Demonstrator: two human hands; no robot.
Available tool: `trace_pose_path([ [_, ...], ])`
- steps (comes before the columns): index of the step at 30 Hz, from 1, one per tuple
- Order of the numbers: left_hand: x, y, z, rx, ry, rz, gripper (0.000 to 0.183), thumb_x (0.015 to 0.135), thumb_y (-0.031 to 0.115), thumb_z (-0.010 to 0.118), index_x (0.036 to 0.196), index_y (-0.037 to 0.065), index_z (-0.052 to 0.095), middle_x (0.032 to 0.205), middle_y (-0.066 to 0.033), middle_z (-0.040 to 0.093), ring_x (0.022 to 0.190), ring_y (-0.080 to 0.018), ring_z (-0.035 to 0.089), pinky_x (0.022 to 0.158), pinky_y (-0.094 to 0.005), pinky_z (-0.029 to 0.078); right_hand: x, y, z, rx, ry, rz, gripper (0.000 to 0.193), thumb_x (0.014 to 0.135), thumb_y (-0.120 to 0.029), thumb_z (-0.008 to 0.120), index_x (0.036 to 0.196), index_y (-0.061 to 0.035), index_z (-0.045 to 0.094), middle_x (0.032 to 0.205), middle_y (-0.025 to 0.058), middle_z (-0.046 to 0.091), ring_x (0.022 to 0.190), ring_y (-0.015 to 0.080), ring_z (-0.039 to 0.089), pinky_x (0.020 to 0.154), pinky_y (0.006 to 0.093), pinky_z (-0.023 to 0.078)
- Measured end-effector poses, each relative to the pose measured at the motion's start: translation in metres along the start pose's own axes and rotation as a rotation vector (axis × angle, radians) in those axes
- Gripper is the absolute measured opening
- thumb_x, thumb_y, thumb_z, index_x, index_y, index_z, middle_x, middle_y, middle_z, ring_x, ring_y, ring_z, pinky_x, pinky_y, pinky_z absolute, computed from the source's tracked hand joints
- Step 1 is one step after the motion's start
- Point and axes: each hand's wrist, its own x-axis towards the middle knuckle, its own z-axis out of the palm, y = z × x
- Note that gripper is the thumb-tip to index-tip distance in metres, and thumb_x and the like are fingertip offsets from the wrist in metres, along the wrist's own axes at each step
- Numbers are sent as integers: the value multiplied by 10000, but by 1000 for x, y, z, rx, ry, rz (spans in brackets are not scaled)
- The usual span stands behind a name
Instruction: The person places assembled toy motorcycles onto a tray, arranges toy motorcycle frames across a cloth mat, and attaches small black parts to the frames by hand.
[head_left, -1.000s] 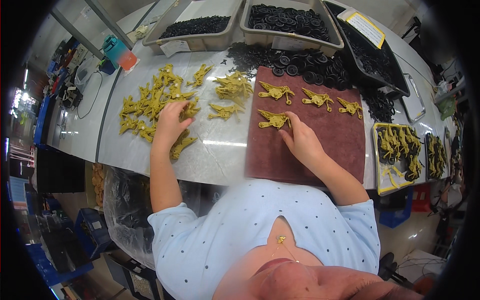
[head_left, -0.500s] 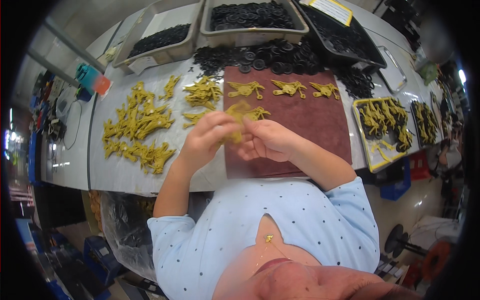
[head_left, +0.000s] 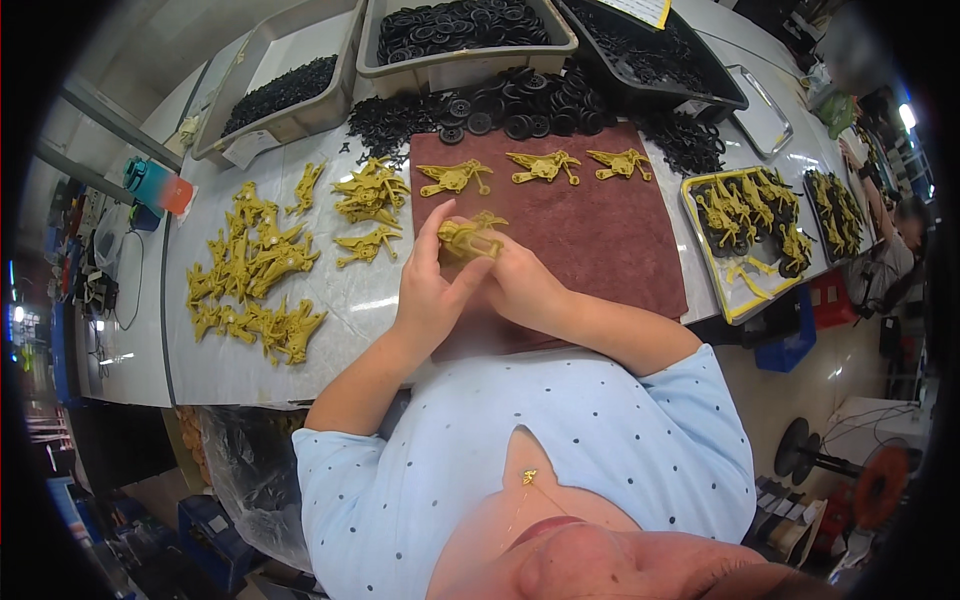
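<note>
Both my hands are together over the near left part of a dark red cloth (head_left: pixel 600 260). Between them is a yellow plastic part (head_left: pixel 472 236), slightly blurred, with a spindly outline like a small toy motorcycle frame. My left hand (head_left: pixel 432 280) closes round its left side, thumb toward me. Against its right side my right hand (head_left: pixel 525 288) presses with bent fingers, some of them hidden. Three similar yellow parts (head_left: pixel 543 167) lie in a row along the cloth's far side. Left of the cloth are a small stack of yellow parts (head_left: pixel 368 190) and a single one (head_left: pixel 367 246).
A large spread of yellow parts (head_left: pixel 255 250) covers the table's left. Black wheels (head_left: pixel 520 105) are heaped beyond the cloth, before grey bins (head_left: pixel 470 67) and a black bin (head_left: pixel 690 85). At right stands a yellow-rimmed tray (head_left: pixel 735 300) of assembled pieces. A teal bottle (head_left: pixel 150 180) is far left.
The view has shifted, so the table appears further left. My hands have drawn closer together round the yellow part, and my left hand has turned so its palm faces the right one.
</note>
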Motion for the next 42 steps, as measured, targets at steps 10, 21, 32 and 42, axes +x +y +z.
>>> trace_pose_path([
  [10,-28,-21,10,44,-54,166,818,673,403,799,1240,0,368,1149,-181,481,1061,-320,504,900,-383,420,-21,-13,-8,7,-207,33,439,786,67,492,1219,-3,510,1125,169,487,1010,323,531,849,351,457],
  [21,-21,-11,-2,617,84,567,727,522,413,824,1041,4,520,966,-146,568,845,-309,596,673,-377,511,-21,-17,-17,1057,-334,647,214,973,-222,471,875,-46,542,730,-2,526,627,71,482,550,216,394],
  [32,-28,-12,-3,34,182,379,657,768,547,625,1043,-34,488,832,-139,586,665,-234,606,570,-300,495,-24,-32,-30,1267,-307,785,103,928,-140,543,864,-61,531,742,13,523,629,84,453,550,233,378],
  [42,29,-64,-112,1014,67,340,697,525,291,803,1120,56,526,1085,-98,544,1075,-318,487,927,-441,337,-29,79,-107,1367,229,928,178,955,-206,418,835,-86,473,742,6,440,634,103,403,549,231,363],
])
